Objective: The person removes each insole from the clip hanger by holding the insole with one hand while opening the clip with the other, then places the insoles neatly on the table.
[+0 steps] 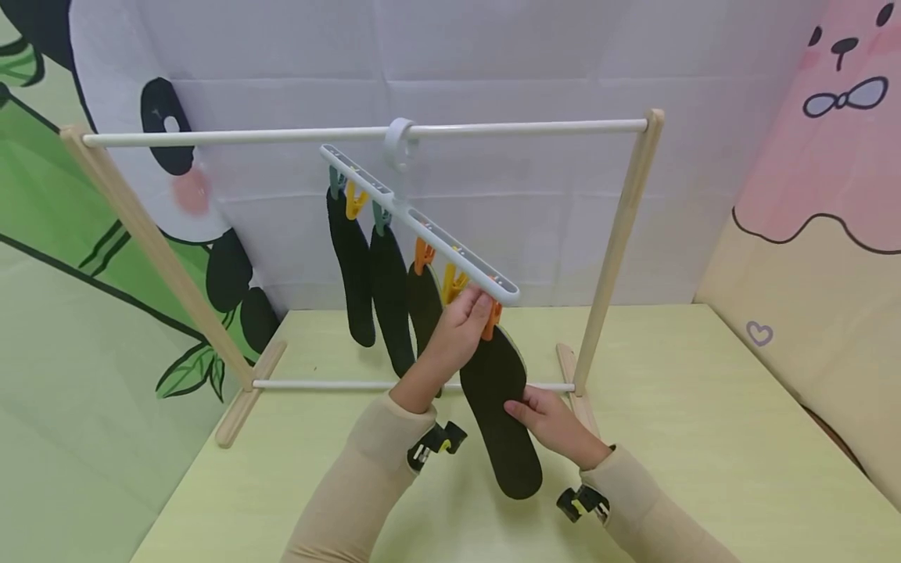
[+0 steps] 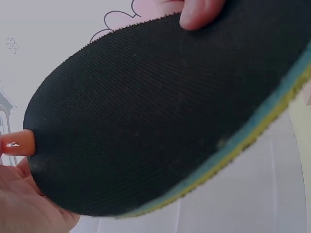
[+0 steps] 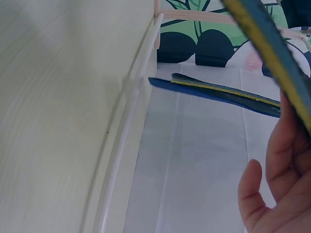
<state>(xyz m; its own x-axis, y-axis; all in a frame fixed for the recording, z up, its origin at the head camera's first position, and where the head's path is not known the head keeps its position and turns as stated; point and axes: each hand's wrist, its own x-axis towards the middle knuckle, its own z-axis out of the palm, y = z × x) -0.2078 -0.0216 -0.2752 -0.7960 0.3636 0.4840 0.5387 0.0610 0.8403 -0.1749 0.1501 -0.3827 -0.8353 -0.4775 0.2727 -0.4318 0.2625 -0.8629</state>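
At the far left, a panda-print cloth [image 1: 42,328] hangs beside the left edge of the pale yellow tabletop [image 1: 690,438]. By that edge stands the left foot [image 1: 249,395] of a wooden drying rack [image 1: 158,254]. From its white top rod [image 1: 281,136] a white hook [image 1: 400,142] carries a slanting clip hanger [image 1: 450,252]. At the hanger's far left end, a green clip [image 1: 334,183] holds one dark insole [image 1: 354,285]; then come a yellow clip [image 1: 355,201], a second green clip [image 1: 382,219] with a second insole [image 1: 391,301], and an orange clip [image 1: 424,254] with a third insole [image 1: 425,301], partly hidden by the left arm. Another yellow clip [image 1: 450,283] follows.

At the near right end, the left hand [image 1: 457,328] has thumb and fingers bent closely round the front orange clip [image 1: 492,319]. Under this clip hangs the front insole [image 1: 501,410], black-faced with a blue and yellow edge, tilted above the tabletop. The right hand [image 1: 552,418] pinches its right edge, thumb on the black face. Farther right stand the rack's right post [image 1: 618,250], well in from the tabletop's right edge, and a pink bear-print cloth [image 1: 809,180].
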